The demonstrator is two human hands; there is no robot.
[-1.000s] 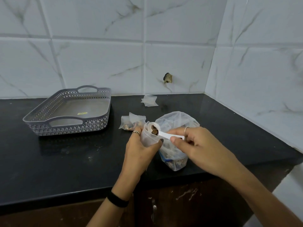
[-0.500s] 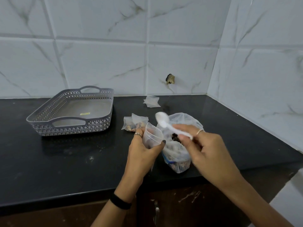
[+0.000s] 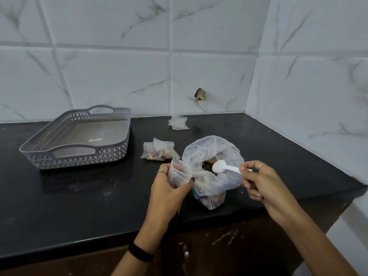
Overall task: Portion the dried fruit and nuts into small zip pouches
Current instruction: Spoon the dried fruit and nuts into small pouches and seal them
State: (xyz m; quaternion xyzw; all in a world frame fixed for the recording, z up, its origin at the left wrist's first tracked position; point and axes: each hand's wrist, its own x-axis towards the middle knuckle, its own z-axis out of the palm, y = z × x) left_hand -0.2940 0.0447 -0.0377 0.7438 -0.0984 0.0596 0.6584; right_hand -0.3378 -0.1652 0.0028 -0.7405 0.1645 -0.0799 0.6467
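Low in the middle of the frame, the left hand has its grip closed round a small clear pouch, mouth held open and upward. Right of it, the right hand pinches the handle of a white spoon, its bowl over the open mouth of the big bag of fruit and nuts standing on the black surface. Whether the spoon carries anything is hard to tell. Two filled pouches lie behind, with empty ones nearer the wall and a grey basket at left.
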